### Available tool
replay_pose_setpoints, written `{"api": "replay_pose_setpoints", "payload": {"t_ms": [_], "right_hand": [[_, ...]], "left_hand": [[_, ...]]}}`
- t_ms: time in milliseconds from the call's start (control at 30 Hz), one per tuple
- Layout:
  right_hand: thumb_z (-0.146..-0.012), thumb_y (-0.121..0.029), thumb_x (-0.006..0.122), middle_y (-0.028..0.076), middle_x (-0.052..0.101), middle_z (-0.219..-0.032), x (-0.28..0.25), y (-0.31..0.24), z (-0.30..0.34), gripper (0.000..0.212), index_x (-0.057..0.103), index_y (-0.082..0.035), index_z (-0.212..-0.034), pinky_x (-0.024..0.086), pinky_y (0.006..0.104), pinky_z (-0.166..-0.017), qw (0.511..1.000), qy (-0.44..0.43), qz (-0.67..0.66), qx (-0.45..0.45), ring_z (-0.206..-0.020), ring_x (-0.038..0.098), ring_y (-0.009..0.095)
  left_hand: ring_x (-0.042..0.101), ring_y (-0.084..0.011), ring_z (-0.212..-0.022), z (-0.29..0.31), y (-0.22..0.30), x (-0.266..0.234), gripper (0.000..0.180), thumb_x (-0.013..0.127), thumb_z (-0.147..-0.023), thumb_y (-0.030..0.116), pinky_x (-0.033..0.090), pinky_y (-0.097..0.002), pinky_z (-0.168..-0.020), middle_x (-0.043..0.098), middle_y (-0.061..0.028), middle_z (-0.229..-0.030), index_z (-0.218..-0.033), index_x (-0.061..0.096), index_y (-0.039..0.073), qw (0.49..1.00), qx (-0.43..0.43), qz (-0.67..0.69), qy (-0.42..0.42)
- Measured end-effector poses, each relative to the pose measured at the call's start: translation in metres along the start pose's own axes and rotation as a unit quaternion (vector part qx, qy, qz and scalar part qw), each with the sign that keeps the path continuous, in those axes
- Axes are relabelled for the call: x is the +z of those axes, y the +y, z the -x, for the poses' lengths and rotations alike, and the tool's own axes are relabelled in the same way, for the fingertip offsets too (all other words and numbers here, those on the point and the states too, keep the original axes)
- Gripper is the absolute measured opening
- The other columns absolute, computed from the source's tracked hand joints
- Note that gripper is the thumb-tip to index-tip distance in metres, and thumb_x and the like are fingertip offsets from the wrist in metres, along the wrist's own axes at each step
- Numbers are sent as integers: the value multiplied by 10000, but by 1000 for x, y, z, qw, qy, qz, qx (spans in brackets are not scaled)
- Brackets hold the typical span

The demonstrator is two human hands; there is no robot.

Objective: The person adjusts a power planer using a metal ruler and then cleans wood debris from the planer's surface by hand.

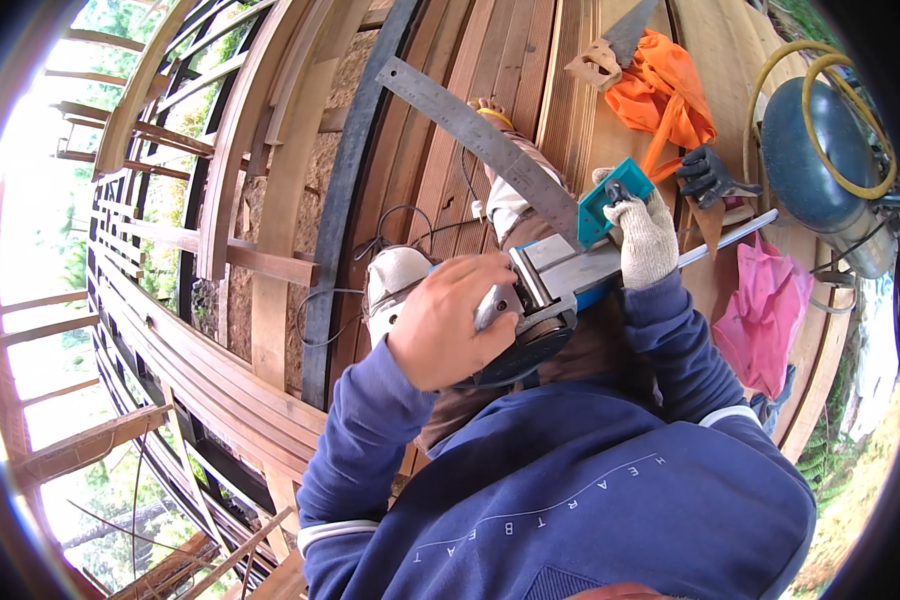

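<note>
An upturned power tool that looks like an electric planer [590, 268] rests across my lap, its flat metal sole and roller facing up. My bare left hand [455, 320] curls around a grey metal part at its near left end. In my right hand [645, 235], which wears a cream knit glove, is the teal stock of a try square [500, 152]. Its long steel blade points away to the upper left, and its lower end meets the planer's sole. Part of the tool's body is hidden under my left hand and sleeve.
Timber deck boards [435, 110] run beneath me, with a black beam [355, 170] along the left. Ahead lie a handsaw [625, 40], an orange cloth [660, 90] and a black glove [715, 178]. To the right are a pink bag [765, 315] and a dark tank [820, 145] with yellow hose.
</note>
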State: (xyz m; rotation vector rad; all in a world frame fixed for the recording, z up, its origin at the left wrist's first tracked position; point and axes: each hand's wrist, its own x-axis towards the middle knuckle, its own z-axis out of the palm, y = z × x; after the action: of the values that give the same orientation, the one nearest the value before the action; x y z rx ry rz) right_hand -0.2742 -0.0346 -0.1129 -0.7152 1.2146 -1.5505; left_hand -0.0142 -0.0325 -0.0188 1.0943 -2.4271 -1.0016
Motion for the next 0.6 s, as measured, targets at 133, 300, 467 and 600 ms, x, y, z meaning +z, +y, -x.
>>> {"api": "replay_pose_setpoints", "payload": {"t_ms": [133,300,467,600], "right_hand": [[-930,16,533,60,711,-1154,-1,-4,2,345,671,17,-1246,537,209,-802,1000,0,12,18,-876,632,65],[-927,11,540,63,713,-1164,-4,-4,7,330,672,15,-1229,546,214,-816,1000,14,15,21,-898,648,75],[-923,-7,563,82,720,-1182,-23,4,9,307,672,20,-1210,554,226,-838,999,27,10,38,-930,672,100],[-921,-20,587,90,727,-1183,-28,15,5,290,673,20,-1195,556,227,-832,999,30,-8,13,-927,678,104]], "left_hand": [[591,-394,-1282,13,5,8,383,667,-862,77,464,-460,-1105,670,-206,-1316,-1234,687,-13,1000,17,-5,23],[568,-403,-1292,17,12,17,409,653,-863,60,454,-469,-1111,663,-183,-1338,-1264,682,-16,999,28,-21,24],[559,-399,-1294,18,24,22,422,648,-876,79,449,-468,-1113,654,-174,-1355,-1283,671,-29,998,34,-55,26],[562,-393,-1286,18,25,22,418,654,-880,87,451,-463,-1109,659,-169,-1343,-1284,670,-22,997,31,-59,33]]}}
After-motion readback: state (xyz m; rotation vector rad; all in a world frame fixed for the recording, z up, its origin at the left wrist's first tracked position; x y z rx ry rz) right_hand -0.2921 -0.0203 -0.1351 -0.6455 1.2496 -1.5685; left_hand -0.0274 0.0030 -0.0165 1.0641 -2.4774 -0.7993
